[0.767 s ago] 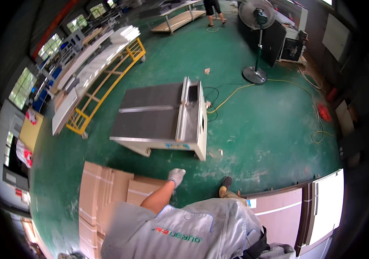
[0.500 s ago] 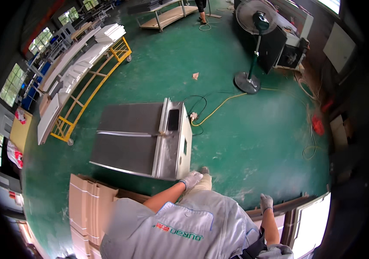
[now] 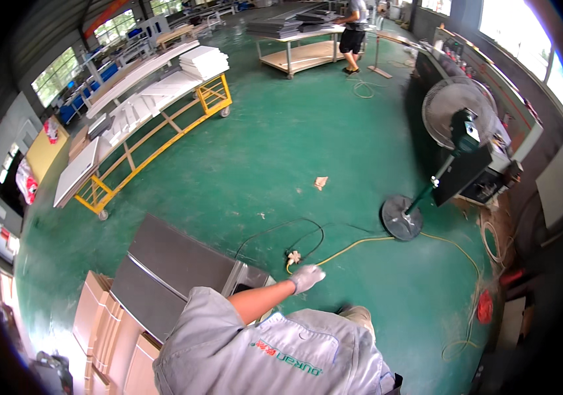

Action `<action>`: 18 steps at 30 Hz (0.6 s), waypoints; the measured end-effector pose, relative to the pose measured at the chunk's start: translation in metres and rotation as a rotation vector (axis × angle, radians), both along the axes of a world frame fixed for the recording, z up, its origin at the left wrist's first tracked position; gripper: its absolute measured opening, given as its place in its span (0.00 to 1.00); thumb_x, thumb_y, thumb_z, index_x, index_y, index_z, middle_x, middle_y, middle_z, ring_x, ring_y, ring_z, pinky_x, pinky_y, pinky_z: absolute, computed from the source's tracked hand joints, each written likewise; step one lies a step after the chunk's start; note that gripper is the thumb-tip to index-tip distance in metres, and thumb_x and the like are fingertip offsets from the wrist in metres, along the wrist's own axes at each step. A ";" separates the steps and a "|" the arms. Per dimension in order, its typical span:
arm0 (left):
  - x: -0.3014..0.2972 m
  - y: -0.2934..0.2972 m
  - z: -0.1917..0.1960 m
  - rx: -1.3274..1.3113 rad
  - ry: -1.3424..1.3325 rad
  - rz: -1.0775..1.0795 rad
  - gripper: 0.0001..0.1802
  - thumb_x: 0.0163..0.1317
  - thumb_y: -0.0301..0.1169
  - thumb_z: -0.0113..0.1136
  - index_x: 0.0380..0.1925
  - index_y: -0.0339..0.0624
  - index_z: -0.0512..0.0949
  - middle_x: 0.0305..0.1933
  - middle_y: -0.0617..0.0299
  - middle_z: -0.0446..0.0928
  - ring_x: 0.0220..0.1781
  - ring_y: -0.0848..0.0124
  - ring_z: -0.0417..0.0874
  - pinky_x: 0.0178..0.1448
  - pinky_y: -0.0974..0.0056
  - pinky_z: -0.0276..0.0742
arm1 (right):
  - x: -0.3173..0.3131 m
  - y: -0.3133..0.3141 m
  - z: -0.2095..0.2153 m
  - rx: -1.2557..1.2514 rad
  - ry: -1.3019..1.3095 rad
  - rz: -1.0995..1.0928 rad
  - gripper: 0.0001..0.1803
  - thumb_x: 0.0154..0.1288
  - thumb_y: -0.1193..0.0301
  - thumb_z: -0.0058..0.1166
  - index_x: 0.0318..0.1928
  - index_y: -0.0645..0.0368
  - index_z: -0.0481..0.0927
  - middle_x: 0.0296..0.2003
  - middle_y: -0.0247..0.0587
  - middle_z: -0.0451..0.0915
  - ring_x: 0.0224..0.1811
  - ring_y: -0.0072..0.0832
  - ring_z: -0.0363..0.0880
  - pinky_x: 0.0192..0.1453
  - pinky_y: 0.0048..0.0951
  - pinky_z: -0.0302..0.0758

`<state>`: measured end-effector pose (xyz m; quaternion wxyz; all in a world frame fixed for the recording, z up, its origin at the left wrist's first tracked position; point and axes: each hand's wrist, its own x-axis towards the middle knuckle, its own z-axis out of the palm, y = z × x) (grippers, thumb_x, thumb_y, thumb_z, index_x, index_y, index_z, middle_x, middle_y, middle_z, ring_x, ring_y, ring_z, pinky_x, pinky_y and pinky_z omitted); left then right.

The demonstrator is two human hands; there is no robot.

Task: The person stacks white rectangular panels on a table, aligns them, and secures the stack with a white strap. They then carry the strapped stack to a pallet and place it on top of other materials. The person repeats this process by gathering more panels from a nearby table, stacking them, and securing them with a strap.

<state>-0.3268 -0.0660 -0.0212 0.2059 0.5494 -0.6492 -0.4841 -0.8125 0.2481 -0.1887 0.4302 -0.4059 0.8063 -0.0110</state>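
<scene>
The left hand [image 3: 307, 277], in a white glove, hangs loose over the green floor [image 3: 281, 145], gripping nothing. At its nine o'clock, close by, stands a grey metal cabinet [image 3: 169, 270]. The right hand is hidden.

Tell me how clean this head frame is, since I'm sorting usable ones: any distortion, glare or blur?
Head view: strong fisheye bending, black rim all round; the windows at upper right are blown out; the green floor shows soft sheen; the gloved left hand is slightly soft; the pedestal fan is sharp.

Gloved left hand [image 3: 307, 278] outstretched (empty)
</scene>
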 end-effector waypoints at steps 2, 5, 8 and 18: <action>-0.007 -0.080 -0.012 0.097 0.153 0.075 0.20 0.72 0.44 0.56 0.27 0.40 0.73 0.25 0.61 0.71 0.30 0.70 0.70 0.40 0.55 0.72 | -0.004 -0.073 -0.001 0.024 0.014 0.093 0.11 0.73 0.61 0.50 0.41 0.50 0.84 0.38 0.43 0.86 0.37 0.41 0.84 0.42 0.43 0.81; -0.027 -0.168 -0.005 0.012 -0.014 0.191 0.20 0.69 0.45 0.57 0.31 0.38 0.79 0.30 0.51 0.80 0.34 0.58 0.80 0.44 0.50 0.75 | -0.042 -0.176 -0.007 0.039 0.061 0.134 0.13 0.74 0.60 0.49 0.45 0.49 0.85 0.42 0.42 0.87 0.41 0.41 0.86 0.44 0.43 0.82; 0.004 -0.220 -0.047 0.193 -0.254 0.227 0.27 0.67 0.51 0.53 0.40 0.35 0.85 0.49 0.36 0.83 0.52 0.40 0.84 0.56 0.44 0.77 | -0.082 -0.307 -0.004 0.030 0.116 0.280 0.15 0.76 0.58 0.47 0.48 0.47 0.86 0.46 0.40 0.87 0.44 0.41 0.87 0.46 0.43 0.83; 0.100 -0.157 -0.149 0.709 -0.439 0.711 0.35 0.66 0.59 0.58 0.49 0.33 0.85 0.52 0.39 0.85 0.58 0.48 0.87 0.57 0.50 0.79 | -0.131 -0.887 0.021 -0.181 0.732 1.222 0.24 0.82 0.56 0.38 0.46 0.53 0.87 0.42 0.43 0.90 0.46 0.46 0.90 0.44 0.48 0.83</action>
